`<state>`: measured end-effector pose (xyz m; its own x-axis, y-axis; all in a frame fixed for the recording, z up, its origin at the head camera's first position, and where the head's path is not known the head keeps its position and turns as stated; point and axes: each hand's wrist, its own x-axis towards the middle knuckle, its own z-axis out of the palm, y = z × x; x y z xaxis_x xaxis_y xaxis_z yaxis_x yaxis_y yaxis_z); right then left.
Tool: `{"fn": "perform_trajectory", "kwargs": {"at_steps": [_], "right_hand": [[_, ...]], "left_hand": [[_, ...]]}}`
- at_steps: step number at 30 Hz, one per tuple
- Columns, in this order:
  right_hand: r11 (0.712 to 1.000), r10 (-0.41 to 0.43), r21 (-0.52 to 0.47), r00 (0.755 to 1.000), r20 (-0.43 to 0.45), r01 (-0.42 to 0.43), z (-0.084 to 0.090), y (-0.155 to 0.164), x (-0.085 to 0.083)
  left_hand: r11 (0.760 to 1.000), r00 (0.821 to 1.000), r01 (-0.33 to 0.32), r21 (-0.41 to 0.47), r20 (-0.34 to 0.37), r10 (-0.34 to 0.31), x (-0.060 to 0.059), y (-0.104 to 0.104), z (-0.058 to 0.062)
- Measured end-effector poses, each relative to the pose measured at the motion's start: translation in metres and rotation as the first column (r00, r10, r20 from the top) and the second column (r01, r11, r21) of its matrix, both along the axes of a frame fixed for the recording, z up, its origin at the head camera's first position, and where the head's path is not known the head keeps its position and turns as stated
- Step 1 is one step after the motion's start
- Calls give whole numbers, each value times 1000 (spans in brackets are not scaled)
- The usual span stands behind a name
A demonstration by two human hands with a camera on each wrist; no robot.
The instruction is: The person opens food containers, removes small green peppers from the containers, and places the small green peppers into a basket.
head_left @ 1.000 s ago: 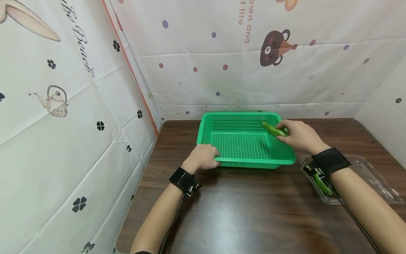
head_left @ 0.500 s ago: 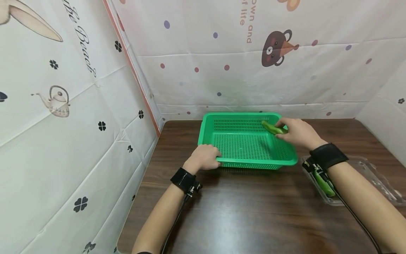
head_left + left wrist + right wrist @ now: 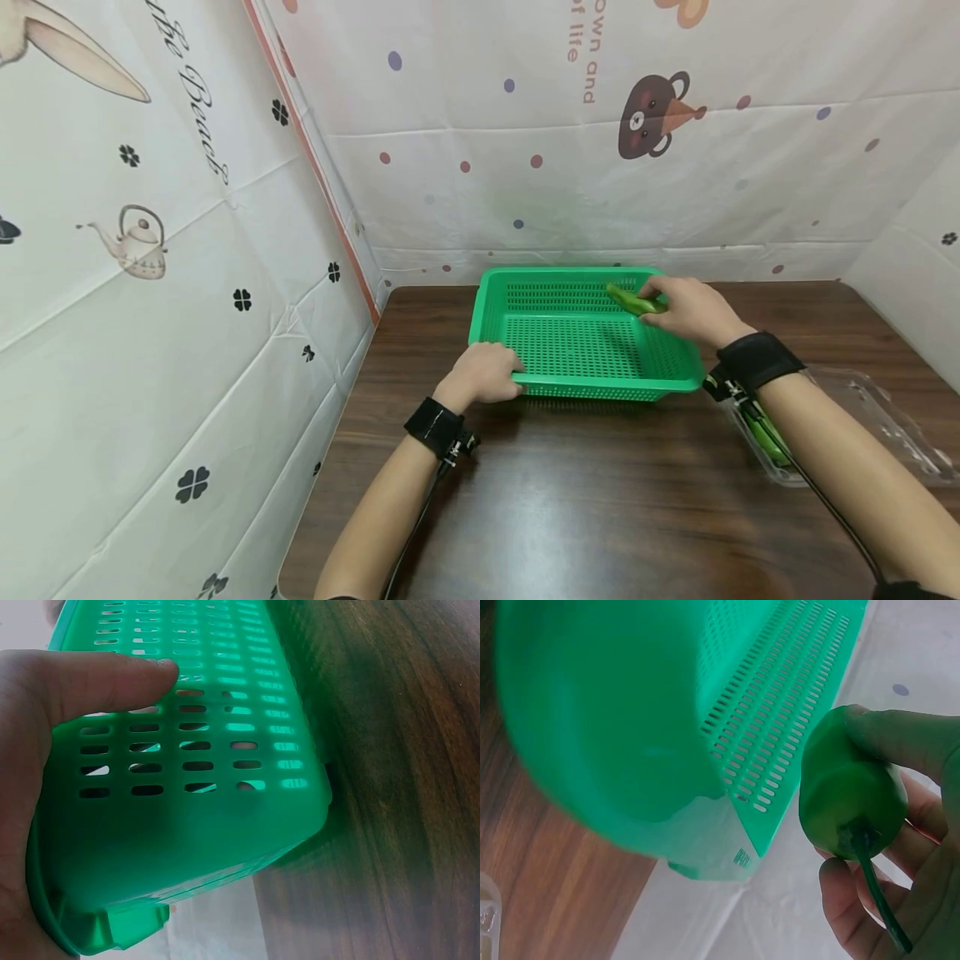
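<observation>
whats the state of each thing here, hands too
green basket: flat on the table, nothing inside, near-left corner gripped
green pepper: held above the basket's right side, stem toward the palm
left hand: grips the basket's corner
right hand: holds the pepper
clear plastic tray: on the table at right, another green pepper in it
table: dark wood

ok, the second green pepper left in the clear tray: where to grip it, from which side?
Grip the green pepper mid-body across its narrow width, coming from above. It lies flat and lengthwise in the clear plastic tray, whose walls probably block a side approach. The right arm partly hides it, so its stem end is unclear.
</observation>
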<state>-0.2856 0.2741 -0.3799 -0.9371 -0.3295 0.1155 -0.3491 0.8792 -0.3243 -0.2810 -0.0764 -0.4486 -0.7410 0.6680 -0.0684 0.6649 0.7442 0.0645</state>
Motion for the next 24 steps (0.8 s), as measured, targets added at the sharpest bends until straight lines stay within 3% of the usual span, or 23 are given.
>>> {"fn": "perform_trajectory", "kwargs": {"at_steps": [24], "right_hand": [[1000, -4, 25, 1000, 23, 4, 3, -10, -14]], "left_hand": [[1000, 1000, -5, -1, -4, 5, 2, 1, 1]]}}
